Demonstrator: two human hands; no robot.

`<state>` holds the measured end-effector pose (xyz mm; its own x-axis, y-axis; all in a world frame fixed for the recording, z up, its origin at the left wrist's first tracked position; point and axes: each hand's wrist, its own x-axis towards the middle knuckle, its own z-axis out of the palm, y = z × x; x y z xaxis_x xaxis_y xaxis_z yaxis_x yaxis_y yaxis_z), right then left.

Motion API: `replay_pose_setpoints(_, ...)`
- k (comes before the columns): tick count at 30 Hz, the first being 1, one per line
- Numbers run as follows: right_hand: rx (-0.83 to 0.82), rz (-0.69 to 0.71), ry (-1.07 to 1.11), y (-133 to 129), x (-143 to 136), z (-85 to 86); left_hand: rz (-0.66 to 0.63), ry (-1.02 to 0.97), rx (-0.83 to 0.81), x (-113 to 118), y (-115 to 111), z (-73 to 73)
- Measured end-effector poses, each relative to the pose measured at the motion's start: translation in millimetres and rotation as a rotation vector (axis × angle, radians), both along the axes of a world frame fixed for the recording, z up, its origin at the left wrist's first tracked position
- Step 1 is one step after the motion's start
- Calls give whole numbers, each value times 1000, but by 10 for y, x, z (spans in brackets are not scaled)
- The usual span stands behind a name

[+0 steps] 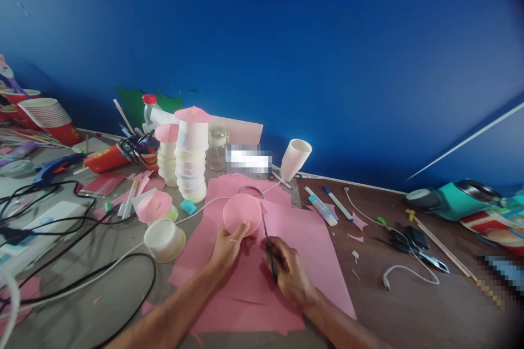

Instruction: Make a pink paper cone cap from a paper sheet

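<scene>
My left hand [228,246] pinches a round disc of pink paper [241,214], its thumb lying over the lower edge. Black scissors [269,253] are in my right hand [290,268], their blades pointing away from me along the disc's right edge. A thin curled paper strip [250,189] shows at the disc's far rim. Beneath both hands lie large pink paper sheets [311,251]. To the left, a white paper cup [160,239] lies close to a small cup topped with a pink paper cone [154,206].
Cup towers with pink cone tops [191,144] stand behind on the left. White stacked cups [295,159] lean near the wall [286,54]. Cables and a power strip [45,234] cover the left side. On the right are markers [338,202], keys [434,262] and a teal bottle [460,200].
</scene>
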<state>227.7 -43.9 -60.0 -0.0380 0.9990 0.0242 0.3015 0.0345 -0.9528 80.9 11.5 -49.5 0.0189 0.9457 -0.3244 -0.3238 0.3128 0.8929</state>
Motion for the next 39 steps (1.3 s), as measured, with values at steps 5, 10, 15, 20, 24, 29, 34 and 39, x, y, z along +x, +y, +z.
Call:
replay_pose_setpoints(5, -17, -3, 33, 9, -4, 40, -33, -2, -12, -15, -34, -11)
replay_pose_setpoints(10, -45, 10, 58, 5, -3, 50, -91, -14, 10, -18, -48, -52)
replay_pose_setpoints(15, -27, 6, 30, 7, -2, 23, -122, -9, 11, -9, -61, 49)
replay_pose_setpoints(20, -19, -4, 33, 8, -7, 17, -134, 16, 15, -13, -77, 106)
replay_pose_setpoints(24, -16, -19, 31, 8, -10, 15, -138, 6, 38, -9, -70, 37)
replay_pose_setpoints(29, -34, -7, 70, 7, -15, 0, -145, 32, 59, -18, -55, -23)
replay_pose_setpoints(34, -31, 0, 96, 1, -13, -43, -146, 34, 71, -23, -54, 11)
replay_pose_setpoints(39, -20, -7, 54, 4, 6, -66, -137, 22, 54, -10, -49, 48)
